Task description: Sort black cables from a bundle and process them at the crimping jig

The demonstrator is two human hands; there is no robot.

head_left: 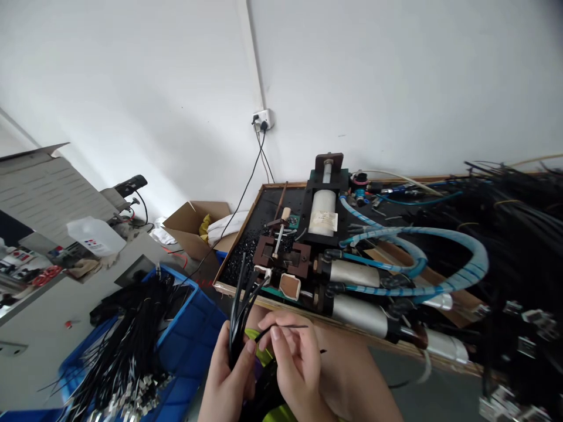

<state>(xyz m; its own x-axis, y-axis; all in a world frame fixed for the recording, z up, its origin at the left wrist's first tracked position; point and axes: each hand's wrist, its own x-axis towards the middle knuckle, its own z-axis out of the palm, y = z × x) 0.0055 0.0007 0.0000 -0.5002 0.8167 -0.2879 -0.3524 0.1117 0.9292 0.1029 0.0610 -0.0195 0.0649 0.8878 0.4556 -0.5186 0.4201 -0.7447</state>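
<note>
My left hand (pixel 231 366) is closed around a bundle of black cables (pixel 241 305) whose ends stick up past the fingers. My right hand (pixel 292 354) pinches one thin black cable (pixel 281 327) between thumb and fingers, its tip pointing right. Both hands are close together in front of the bench edge, over my lap. Just beyond them sits a pneumatic machine with a brown metal clamp block (pixel 284 255), a white cylinder (pixel 323 212) and two silver cylinders (pixel 358 313). Small black scraps lie around the clamp.
A blue crate (pixel 189 357) full of black cables with metal connectors stands at the lower left. Behind it is an open cardboard box (pixel 193 225). Blue air hoses (pixel 477 258) loop over the bench, and a large cable pile (pixel 519 234) covers its right side.
</note>
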